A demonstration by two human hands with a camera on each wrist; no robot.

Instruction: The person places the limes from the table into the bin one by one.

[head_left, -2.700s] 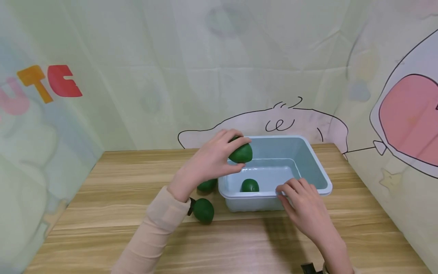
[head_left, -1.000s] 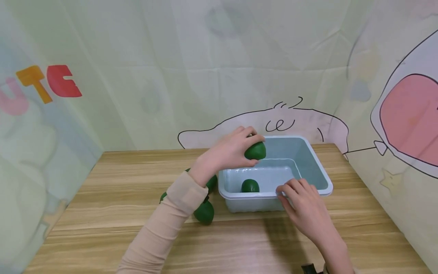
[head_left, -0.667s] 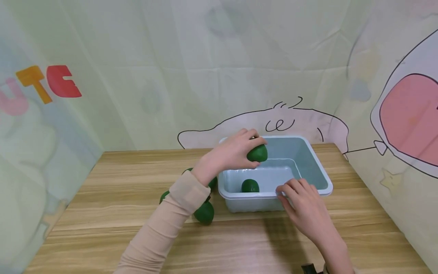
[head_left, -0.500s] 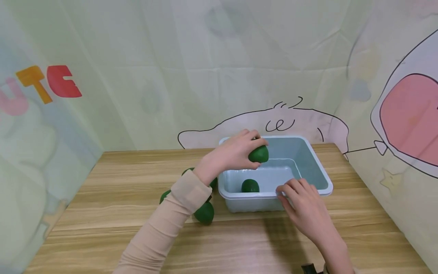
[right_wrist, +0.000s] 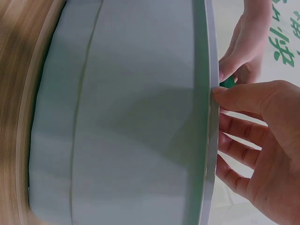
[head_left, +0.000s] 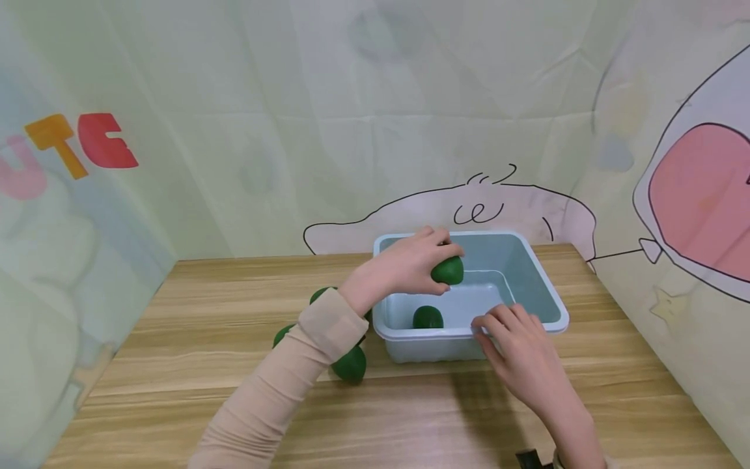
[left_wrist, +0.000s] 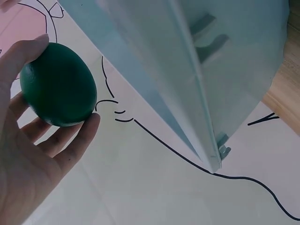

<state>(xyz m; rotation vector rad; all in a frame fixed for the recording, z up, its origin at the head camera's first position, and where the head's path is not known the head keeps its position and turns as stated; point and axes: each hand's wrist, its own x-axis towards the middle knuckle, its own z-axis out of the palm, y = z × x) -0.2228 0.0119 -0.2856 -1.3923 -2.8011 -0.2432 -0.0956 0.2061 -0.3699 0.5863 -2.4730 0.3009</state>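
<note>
My left hand (head_left: 417,264) grips a smooth, dark green egg-shaped fruit (head_left: 448,271) above the inside of a light blue plastic bin (head_left: 469,333). The left wrist view shows thumb and fingers curled around this fruit (left_wrist: 58,86). Another green fruit (head_left: 428,318) lies in the bin near its front wall. My right hand (head_left: 524,355) pinches the bin's front rim, thumb on the outer side and fingers over the inside, as the right wrist view shows at the rim (right_wrist: 212,136). Part of the left hand (right_wrist: 246,51) also appears there.
More green fruits lie left of the bin on the wooden table (head_left: 205,326): one near the front (head_left: 349,365), others partly hidden by the left forearm (head_left: 281,384). A printed cloth backdrop (head_left: 263,130) stands behind and at both sides.
My left hand has carried the green fruit rightward over the bin, then slightly lower. The right hand keeps its place on the rim, and the bin has not moved.
</note>
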